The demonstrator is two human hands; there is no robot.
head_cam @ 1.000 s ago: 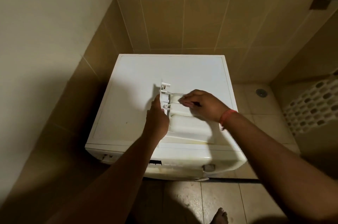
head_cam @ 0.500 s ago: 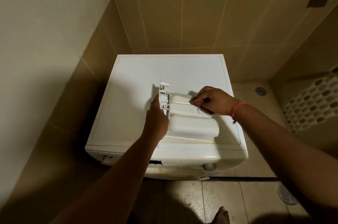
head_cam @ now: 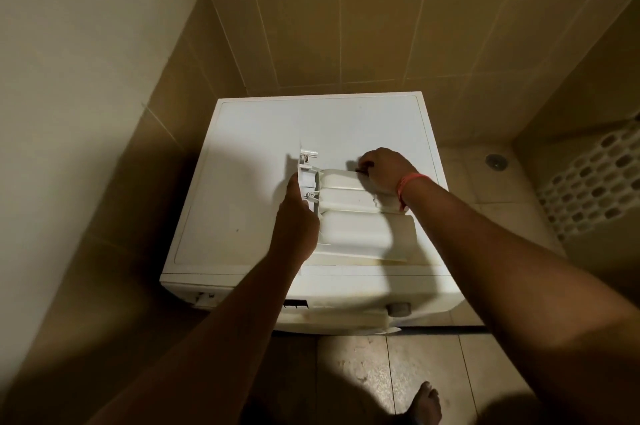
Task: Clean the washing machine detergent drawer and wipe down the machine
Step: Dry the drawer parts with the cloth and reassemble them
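Observation:
The white detergent drawer [head_cam: 356, 223] lies upside down on top of the white washing machine [head_cam: 256, 147], near its front edge. My left hand [head_cam: 294, 220] holds the drawer's left end, thumb up along its side. My right hand [head_cam: 384, 171] is over the drawer's far right corner with fingers curled, pinching a small dark thing that I cannot make out. A red band circles the right wrist.
The machine stands in a corner of brown tiled walls [head_cam: 346, 29]. A white perforated basket [head_cam: 588, 182] stands at the right. A floor drain [head_cam: 496, 160] lies behind it. My bare foot [head_cam: 424, 404] is on the tiled floor below the machine's front panel [head_cam: 346, 300].
My right hand has slid from the drawer's middle to its far right corner, away from my left hand. The left hand and the drawer have stayed in place.

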